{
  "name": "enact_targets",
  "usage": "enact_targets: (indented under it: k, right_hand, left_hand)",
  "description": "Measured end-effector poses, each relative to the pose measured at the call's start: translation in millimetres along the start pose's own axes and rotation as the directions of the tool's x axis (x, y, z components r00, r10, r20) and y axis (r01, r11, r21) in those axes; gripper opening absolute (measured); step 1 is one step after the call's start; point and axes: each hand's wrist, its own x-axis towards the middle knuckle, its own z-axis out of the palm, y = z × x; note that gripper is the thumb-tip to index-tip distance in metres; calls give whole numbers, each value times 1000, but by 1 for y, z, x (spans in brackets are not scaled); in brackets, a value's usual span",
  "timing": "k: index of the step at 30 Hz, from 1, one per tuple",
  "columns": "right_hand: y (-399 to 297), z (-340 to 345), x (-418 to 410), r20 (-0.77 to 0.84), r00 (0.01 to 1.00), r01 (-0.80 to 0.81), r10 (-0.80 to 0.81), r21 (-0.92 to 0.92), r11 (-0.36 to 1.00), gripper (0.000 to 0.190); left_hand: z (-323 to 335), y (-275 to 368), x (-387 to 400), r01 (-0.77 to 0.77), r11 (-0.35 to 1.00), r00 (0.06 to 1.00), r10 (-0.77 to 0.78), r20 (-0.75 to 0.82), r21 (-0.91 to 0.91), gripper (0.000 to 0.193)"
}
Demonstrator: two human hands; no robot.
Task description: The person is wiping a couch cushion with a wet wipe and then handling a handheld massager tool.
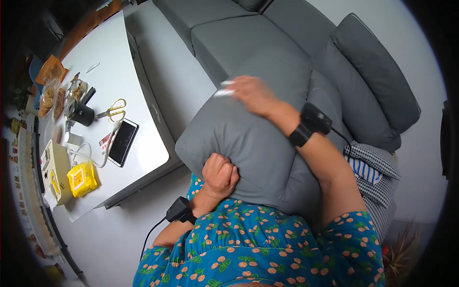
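Observation:
A grey sofa seat (265,154) lies right before me, with creases around my left hand. My left hand (219,175) is a closed fist pressed on the grey fabric, gathering it; whether it pinches the cloth cannot be fully seen. Further out, my right hand (251,94) is over the seat, blurred, with a white folded tissue or cloth (225,93) between its fingers. Both wrists wear black strapped devices with cables.
To the left stands a white table (143,150) with gold-handled scissors (116,110), a smartphone (123,142), a dark jar (80,112), a yellow wipes pack (82,179) and a cream box (55,172). Grey cushions (376,71) and houndstooth fabric (376,158) are on the right.

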Motion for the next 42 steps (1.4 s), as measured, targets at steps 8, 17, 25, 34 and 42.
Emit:
enact_targets:
  k: [8,17,25,34,42]
  right_hand:
    - [40,-52,-232,-78,652,-756,754,6,654,26]
    - [-13,-40,-402,-75,-54,-998,996,-31,-56,46]
    - [26,18,-464,193,-387,-845,902,317,-431,86]
    - [11,-11,-445,53,-174,-929,983,321,-181,68]
    - [11,-1,-396,94,-107,-884,990,447,-138,63]
  left_hand:
    - [-51,0,30,65,993,997,-61,-45,98,12]
    - [-60,-137,38,931,216,352,-749,562,-296,46]
    - [-27,-189,45,914,381,344,-543,766,-140,67]
    - [-57,-28,136,527,841,583,-462,668,123,58]
    - [-75,115,225,86,910,908,96,408,-405,51]
